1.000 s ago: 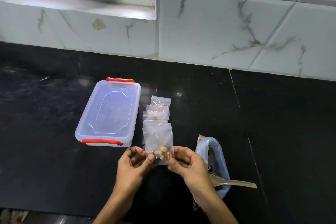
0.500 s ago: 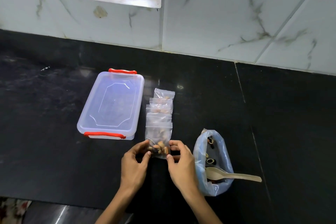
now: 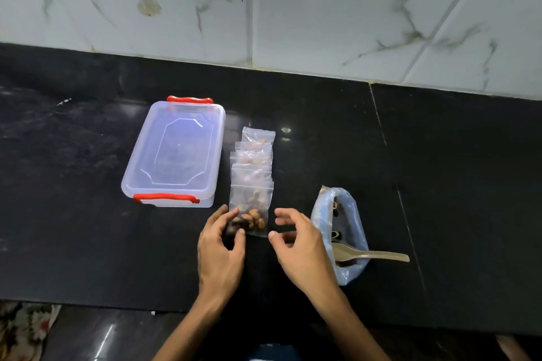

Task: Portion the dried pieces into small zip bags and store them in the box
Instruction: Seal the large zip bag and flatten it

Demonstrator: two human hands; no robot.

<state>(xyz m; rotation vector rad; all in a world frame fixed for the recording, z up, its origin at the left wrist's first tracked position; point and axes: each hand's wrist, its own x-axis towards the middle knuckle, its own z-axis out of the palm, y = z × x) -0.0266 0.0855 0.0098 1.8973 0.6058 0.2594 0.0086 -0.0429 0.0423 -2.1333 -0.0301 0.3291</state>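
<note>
The small clear zip bag of brown dried pieces (image 3: 251,214) lies flat on the black stone counter (image 3: 88,228), nearest in a row of filled bags (image 3: 254,161) beside the lidded clear plastic box with red clips (image 3: 176,152). The left hand (image 3: 220,246) touches its corner, fingers loosely curled. The right hand (image 3: 299,246) hovers beside it, relaxed, holding nothing.

- No writing, label, brand, number or sign can be read anywhere in the view.
</note>
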